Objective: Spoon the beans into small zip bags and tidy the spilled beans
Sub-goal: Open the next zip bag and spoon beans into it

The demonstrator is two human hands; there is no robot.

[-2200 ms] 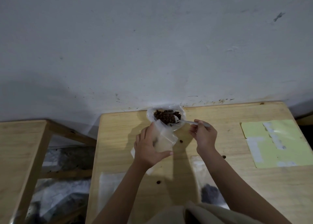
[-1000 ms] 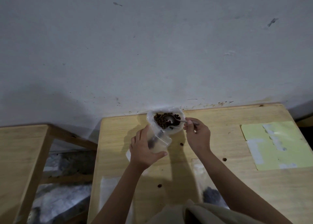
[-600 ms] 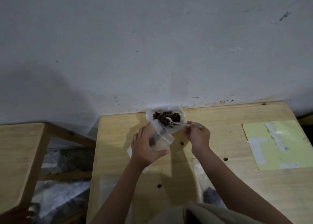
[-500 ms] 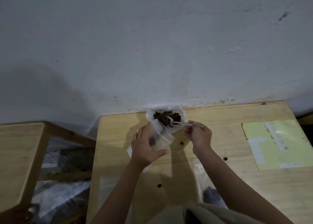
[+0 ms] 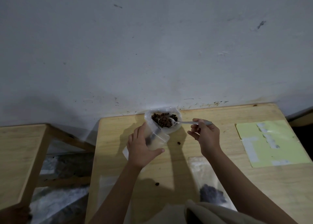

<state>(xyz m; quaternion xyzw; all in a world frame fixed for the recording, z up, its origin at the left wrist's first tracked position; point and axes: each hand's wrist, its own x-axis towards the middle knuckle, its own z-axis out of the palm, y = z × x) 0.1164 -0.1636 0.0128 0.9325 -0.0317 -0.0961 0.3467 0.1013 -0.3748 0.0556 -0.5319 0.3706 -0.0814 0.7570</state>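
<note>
- Left hand [image 5: 141,149] grips a small clear zip bag [image 5: 158,139]; right hand [image 5: 205,135] pinches a metal spoon [image 5: 184,122] inside the bag of brown beans [image 5: 163,120].
- Likely risk: beans spilling between the bags.

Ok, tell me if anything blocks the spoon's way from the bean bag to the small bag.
Nothing visible does. The spoon, held by the right hand, sits in the bean bag. The small bag, held open by the left hand, is right beside it, with no object between.
</note>
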